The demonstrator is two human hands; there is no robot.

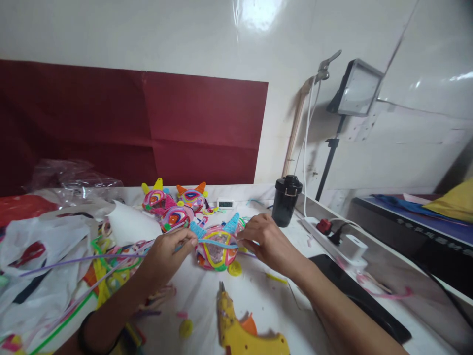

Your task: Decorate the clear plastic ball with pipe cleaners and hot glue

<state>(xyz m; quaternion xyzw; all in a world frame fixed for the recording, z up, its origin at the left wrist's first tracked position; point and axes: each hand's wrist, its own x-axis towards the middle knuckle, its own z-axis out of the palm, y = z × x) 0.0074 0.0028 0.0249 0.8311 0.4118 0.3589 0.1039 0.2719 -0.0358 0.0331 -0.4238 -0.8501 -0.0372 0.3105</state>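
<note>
Landmark — the colourful ball (216, 250). To its left, the left hand (170, 254) pinches a blue pipe cleaner (221, 243) stretched across the ball. To its right, the right hand (265, 240) grips the other end. Below lies a yellow glue gun (242, 335).

Bright, even light; glare patch on wall (258, 12) (top centre); edges bowed, foreground slightly soft.

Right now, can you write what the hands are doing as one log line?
left hand: pinches blue pipe cleaner | right hand: pinches its other end | pipe cleaner: stretched across colourful ball | glue gun: lying on table, untouched
</note>
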